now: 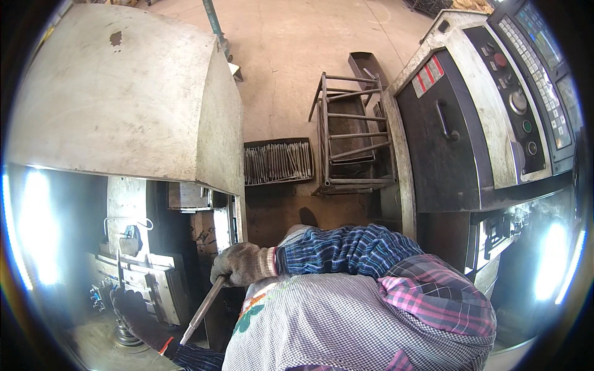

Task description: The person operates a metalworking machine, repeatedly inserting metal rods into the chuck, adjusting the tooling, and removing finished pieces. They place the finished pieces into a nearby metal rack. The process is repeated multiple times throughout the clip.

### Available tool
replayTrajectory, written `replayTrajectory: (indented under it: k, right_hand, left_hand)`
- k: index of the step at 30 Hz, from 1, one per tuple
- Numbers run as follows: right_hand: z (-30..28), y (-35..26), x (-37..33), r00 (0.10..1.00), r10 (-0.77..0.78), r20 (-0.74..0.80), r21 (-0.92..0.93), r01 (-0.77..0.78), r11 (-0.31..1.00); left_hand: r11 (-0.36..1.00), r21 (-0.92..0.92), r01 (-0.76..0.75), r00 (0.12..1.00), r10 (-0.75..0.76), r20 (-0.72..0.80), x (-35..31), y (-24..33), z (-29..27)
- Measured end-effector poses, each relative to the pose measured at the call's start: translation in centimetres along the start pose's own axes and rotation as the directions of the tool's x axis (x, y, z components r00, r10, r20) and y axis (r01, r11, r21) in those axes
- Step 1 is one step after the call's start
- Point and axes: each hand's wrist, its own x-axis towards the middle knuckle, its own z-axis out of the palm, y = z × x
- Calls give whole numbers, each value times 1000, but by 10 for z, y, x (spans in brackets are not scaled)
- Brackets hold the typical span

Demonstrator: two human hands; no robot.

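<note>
My right hand [242, 266], in a grey-brown knit glove, is closed round the upper end of a stepped metal shaft [203, 311]. The shaft slants down to the left in front of my body. Inside the machine on the left, my left hand [139, 318] wears a dark glove. Its fingers are closed at a second, thin metal shaft [120, 270] that stands upright above a round spindle base [127, 336]. Glare and shadow blur the fingertips there. Behind it is a metal slide block [151, 284] with a fitting [130, 241] above.
The big off-white machine housing [124, 93] overhangs my left arm. Ahead on the floor lies a dark box [278, 141] of many shafts, beside a metal-bar rack [357, 133]. At right stands another machine with a control panel [510, 93] and a door handle [443, 120].
</note>
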Motion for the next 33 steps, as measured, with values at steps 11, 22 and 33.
replayTrajectory:
  k: [11,22,33]
  right_hand:
    - [21,-17,-4,971,-219,-92,-28,218,976]
    - [14,-42,6,993,-120,-5,-39,119,992]
    - [7,-23,-10,984,95,-148,-62,-105,993]
  left_hand:
    - [944,136,-301,861,330,-388,32,11,-63]
    - [180,801,571,811,-276,-516,76,-72,-196]
    - [172,985,27,790,-607,84,129,-76,-186]
